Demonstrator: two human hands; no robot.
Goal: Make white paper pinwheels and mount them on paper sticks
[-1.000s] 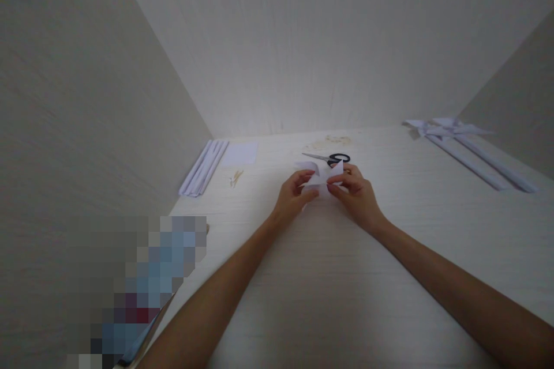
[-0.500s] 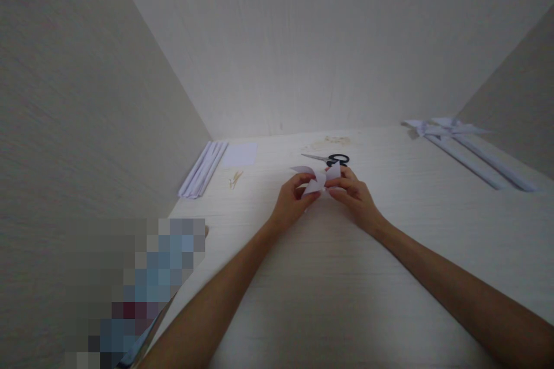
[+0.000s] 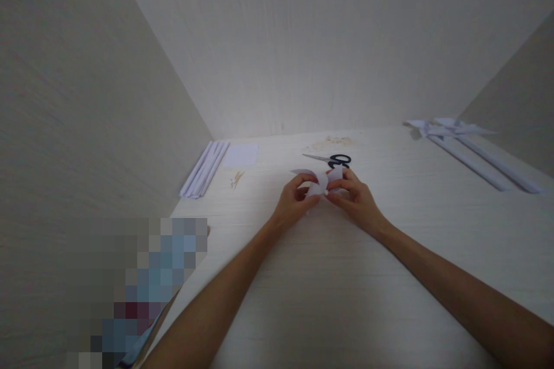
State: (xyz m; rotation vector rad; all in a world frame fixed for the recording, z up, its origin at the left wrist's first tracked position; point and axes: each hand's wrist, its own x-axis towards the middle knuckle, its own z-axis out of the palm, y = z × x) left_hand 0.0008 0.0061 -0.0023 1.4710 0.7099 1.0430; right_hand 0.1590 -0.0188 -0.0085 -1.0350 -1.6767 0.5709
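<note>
Between my two hands is a white paper pinwheel [image 3: 319, 185], its blades curled in toward the middle. My left hand [image 3: 295, 200] is closed on its left side, fingers and thumb pinching the paper. My right hand [image 3: 355, 199] grips the right side, with thumb and fingertips close to the centre. Part of the paper is hidden behind the fingers. Just beyond my right hand lies a pair of scissors [image 3: 331, 159] with black handles, blades pointing left.
Rolled white paper sticks [image 3: 204, 170] lie at the left beside a white paper sheet [image 3: 241, 154] and several small wooden sticks [image 3: 236, 179]. Two pinwheels on paper sticks [image 3: 476, 164] rest at the right. Pale scraps [image 3: 333, 142] lie near the back wall [image 3: 277, 57].
The pinwheel's near blade has been folded further in toward the centre, with my right fingertips pressing there. Both hands stay in nearly the same place.
</note>
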